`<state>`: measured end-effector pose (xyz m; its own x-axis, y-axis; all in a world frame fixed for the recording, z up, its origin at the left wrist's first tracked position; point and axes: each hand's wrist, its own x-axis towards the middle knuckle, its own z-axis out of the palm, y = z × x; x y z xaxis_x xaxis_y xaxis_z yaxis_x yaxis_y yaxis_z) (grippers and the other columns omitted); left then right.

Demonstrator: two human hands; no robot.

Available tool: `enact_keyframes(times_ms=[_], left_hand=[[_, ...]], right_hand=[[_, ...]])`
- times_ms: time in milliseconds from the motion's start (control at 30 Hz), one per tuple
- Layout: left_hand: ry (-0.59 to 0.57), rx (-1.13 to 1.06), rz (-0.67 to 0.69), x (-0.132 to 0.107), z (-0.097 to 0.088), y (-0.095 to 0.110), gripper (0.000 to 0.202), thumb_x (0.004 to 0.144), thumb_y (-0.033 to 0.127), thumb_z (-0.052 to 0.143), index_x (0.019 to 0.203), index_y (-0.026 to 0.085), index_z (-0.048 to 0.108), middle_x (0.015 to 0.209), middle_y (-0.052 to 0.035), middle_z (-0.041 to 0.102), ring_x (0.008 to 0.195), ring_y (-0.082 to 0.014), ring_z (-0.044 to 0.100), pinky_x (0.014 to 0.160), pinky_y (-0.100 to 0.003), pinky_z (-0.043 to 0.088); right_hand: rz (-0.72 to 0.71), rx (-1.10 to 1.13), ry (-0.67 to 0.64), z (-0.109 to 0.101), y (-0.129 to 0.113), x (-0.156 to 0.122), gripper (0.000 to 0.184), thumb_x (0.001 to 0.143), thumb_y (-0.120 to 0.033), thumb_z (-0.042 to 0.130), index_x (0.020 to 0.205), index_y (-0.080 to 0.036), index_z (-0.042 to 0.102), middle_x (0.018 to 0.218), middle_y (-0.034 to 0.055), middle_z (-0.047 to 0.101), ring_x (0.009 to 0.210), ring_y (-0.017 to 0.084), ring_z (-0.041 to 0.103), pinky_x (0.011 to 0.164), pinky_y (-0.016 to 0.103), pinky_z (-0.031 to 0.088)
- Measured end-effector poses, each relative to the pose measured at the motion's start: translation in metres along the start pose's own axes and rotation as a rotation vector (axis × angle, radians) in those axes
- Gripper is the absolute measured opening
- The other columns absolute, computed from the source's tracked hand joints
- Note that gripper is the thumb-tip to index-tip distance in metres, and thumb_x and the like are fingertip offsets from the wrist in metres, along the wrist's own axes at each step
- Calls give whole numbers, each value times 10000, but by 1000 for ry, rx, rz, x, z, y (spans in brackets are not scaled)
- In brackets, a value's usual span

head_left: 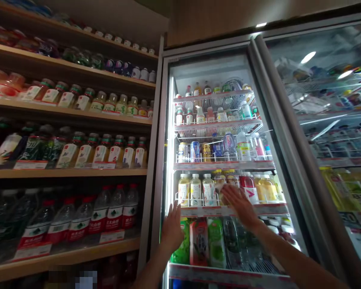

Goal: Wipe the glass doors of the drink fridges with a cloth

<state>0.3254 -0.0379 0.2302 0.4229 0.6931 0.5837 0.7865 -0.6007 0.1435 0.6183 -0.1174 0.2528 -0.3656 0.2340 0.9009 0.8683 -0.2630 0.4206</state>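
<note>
My left hand is raised at the left side of a lit drinks fridge, its fingers stretched upward with nothing in them. It partly covers a green bottle on the lower shelf. My right hand, slightly blurred, reaches across the front of the fridge with fingers extended. No object shows in it. Its fingertips overlap the row between white-labelled pale yellow bottles and a red-drink bottle. Whether it touches anything, or whether glass lies between, I cannot tell.
Left of the fridge, wooden shelves carry juice bottles and red-capped water bottles. A thick metal door frame separates a second glass-fronted fridge on the right. Red and green bottles stand low in the lit fridge.
</note>
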Motion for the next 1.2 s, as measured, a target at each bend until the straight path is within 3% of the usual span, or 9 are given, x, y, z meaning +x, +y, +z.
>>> enact_keyframes(times_ms=[133,200,367,500,600,767,967,1133,1200], left_hand=[[6,-2,5,2,5,0,911,602,24,437,1451,119,118,1525,-59,-54,1401,-233,-61,1133,-373,189],[15,-9,5,2,7,-1,912,604,27,443,1451,115,116,1524,-62,-63,1399,-235,-70,1131,-369,196],[-5,-15,-44,1,0,2,852,646,31,417,1448,140,152,1530,-52,-11,1409,-233,-8,1125,-420,202],[25,-83,-19,2,-16,24,811,680,82,445,1444,126,176,1531,-78,42,1410,-241,55,1135,-417,172],[65,-118,52,7,-20,44,799,683,79,438,1441,124,191,1533,-64,38,1412,-225,43,1146,-399,141],[63,2,75,13,0,37,779,711,108,418,1447,131,162,1530,-58,30,1412,-240,11,1137,-480,112],[91,145,160,13,20,12,750,750,126,382,1451,157,119,1521,-35,-13,1410,-224,-21,1131,-498,101],[94,104,112,6,12,14,727,746,103,371,1445,141,173,1525,-39,21,1411,-226,5,1139,-485,94],[93,90,34,3,11,10,755,720,75,379,1444,113,164,1525,-63,7,1410,-236,20,1138,-486,105]], right_hand=[[472,-88,205,-6,57,2,553,838,-133,350,1390,-159,360,1430,119,378,1351,303,267,1038,542,306],[459,-59,239,-2,50,4,549,840,-128,339,1389,-133,361,1437,135,360,1360,307,242,1032,528,330],[-35,65,56,4,19,-17,608,813,-68,327,1383,-276,371,1404,15,432,1335,199,318,1053,428,351],[313,-63,233,-11,58,-17,582,810,-91,343,1385,-175,369,1376,120,445,1307,307,332,1007,535,345],[500,-110,315,-12,57,-7,598,808,-108,354,1405,-113,315,1397,176,393,1298,356,322,982,576,347],[-84,40,45,0,18,-24,627,828,-84,348,1425,-263,274,1417,33,410,1343,204,303,1056,417,351],[370,-42,230,1,27,-13,611,856,-137,349,1450,-141,204,1464,145,303,1378,306,198,1037,546,322],[-146,63,-2,5,-6,-5,621,828,-49,325,1405,-280,322,1419,-1,411,1375,197,237,1093,438,301],[-109,43,11,4,-1,-3,609,833,-55,332,1402,-272,331,1417,4,414,1372,204,243,1108,460,268]])
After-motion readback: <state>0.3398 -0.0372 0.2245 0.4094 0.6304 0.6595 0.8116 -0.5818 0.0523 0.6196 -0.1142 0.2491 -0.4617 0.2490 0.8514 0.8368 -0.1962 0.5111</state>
